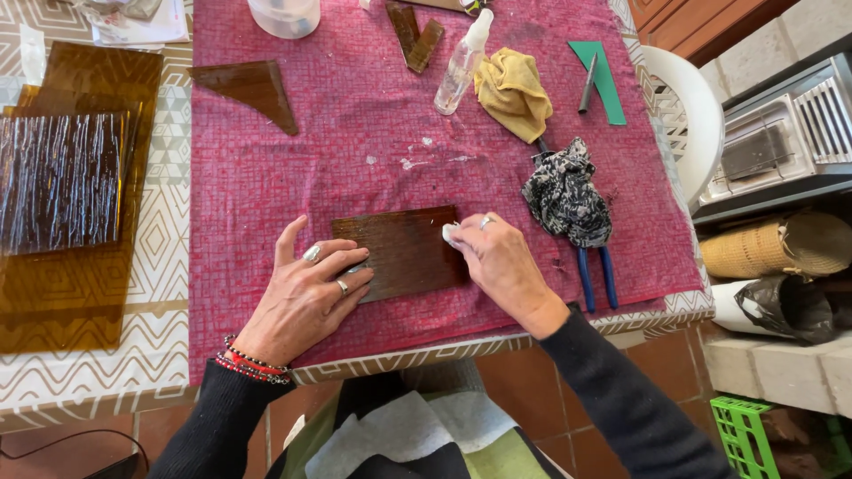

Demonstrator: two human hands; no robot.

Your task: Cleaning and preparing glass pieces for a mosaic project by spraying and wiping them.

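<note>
On the pink cloth (355, 142), left hand (306, 297) spread flat on brown glass (408, 253); right fingers (461, 232) pinch a white bit (450, 234).

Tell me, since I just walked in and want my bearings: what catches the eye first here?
Two hands at the near edge of a red cloth: the left hand presses flat on a dark brown glass sheet, while the right hand pinches something small and white at its corner. Amber glass sheets are stacked to the left.
</note>
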